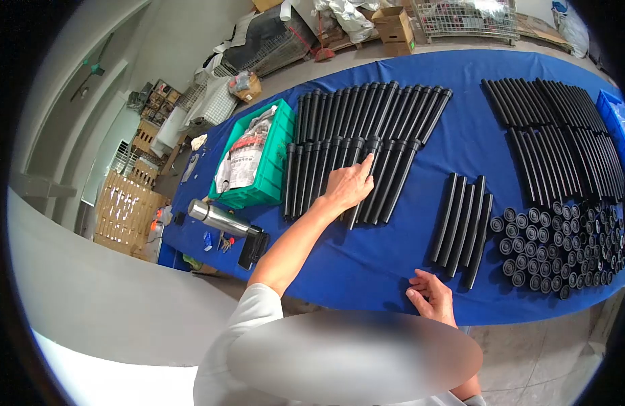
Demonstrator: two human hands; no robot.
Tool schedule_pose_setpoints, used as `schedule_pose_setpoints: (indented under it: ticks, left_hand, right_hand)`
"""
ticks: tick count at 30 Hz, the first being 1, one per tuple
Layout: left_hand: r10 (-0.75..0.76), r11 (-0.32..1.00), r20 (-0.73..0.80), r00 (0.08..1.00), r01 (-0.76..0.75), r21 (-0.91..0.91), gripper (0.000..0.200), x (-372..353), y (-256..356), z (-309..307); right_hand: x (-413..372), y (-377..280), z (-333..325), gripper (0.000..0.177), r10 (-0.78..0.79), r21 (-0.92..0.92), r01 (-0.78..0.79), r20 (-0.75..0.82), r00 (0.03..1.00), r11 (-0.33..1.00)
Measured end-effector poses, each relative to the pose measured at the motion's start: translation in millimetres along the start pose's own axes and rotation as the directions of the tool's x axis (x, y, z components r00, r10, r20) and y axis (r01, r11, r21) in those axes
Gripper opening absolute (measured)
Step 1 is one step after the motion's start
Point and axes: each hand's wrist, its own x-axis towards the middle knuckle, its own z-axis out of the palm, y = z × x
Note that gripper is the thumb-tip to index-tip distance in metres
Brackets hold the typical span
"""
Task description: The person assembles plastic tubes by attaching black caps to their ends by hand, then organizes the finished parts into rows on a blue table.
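Note:
My left hand (350,184) reaches over the front row of black capped tubes (398,177), its index finger stretched out to a tube near the row's middle. Nothing shows gripped in it. Behind lies a second row of capped tubes (431,115). At the table's front edge, my right hand (431,296) hovers or rests with fingers loosely bent and apart, holding nothing visible. Several plain black tubes (461,223) lie upright in the view, just beyond my right hand. To their right are many round black caps (532,248).
A green crate (267,186) with newspaper stands left of the tubes, near a steel flask (218,218) and a black phone-like object (253,249). More tubes (563,142) lie at the right, beside a blue bin (613,122). A blue cloth (353,271) covers the table.

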Motion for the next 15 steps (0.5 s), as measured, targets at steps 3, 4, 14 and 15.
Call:
schedule_pose_setpoints:
  ticks: [3,4,14,15]
  left_hand:
    - [-0.028,0.997,0.106,0.994,0.019,0.081,0.059,7,-6,9]
    - [-0.025,0.997,0.107,0.994,0.016,0.08,0.059,7,-9,11]
    - [-0.061,0.99,0.098,0.993,0.048,0.131,0.058,6,-14,18]
    - [-0.066,0.99,0.096,0.993,0.053,0.134,0.058,6,-13,18]
  right_hand:
    - [1,1,1,0.043,-0.021,-0.024,0.021,-0.01,1.0,0.999]
    - [1,-1,0,0.042,-0.014,-0.03,0.014,-0.008,1.0,0.999]
    - [2,-4,-1,0.038,-0.006,-0.069,0.007,0.012,1.0,0.998]
    - [1,-4,-1,0.037,-0.007,-0.071,0.008,0.012,1.0,0.997]
